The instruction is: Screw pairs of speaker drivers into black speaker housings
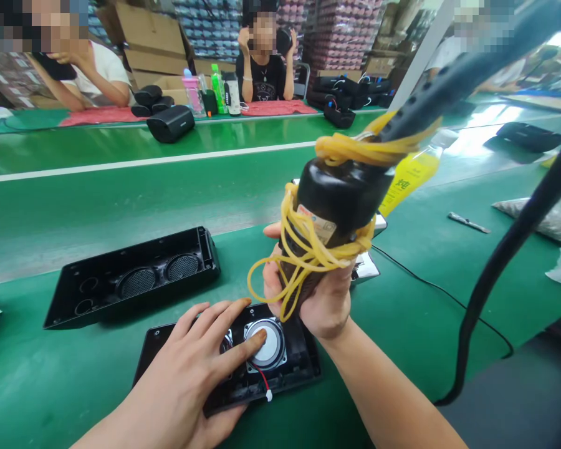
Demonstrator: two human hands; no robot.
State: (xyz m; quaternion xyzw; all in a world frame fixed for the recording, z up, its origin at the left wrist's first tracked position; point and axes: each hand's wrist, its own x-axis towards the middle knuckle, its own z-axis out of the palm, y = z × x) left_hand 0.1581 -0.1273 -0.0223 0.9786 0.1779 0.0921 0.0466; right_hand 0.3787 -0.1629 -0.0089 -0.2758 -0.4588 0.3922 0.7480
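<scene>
My right hand (330, 302) is wrapped round a black electric screwdriver (343, 193) bound with yellow rubber bands. The tool's thick cable rises to the upper right, and its working end is hidden from me. Under my left hand (201, 362) lies a black speaker panel (297, 368), tilted slightly on the bench. Spread fingers press across its inner side, one on the round white back of a speaker driver (267, 344), while the thumb is at the near edge. A red and black lead with a white plug (268, 395) hangs from that driver. A second driver is mostly covered by my fingers.
An open black speaker housing (135, 277) with two round grilles lies left of the panel. Behind the screwdriver is a bottle of yellow drink (414, 174). A black cable (477, 274) loops down the right side. Co-workers sit across the green bench (168, 199).
</scene>
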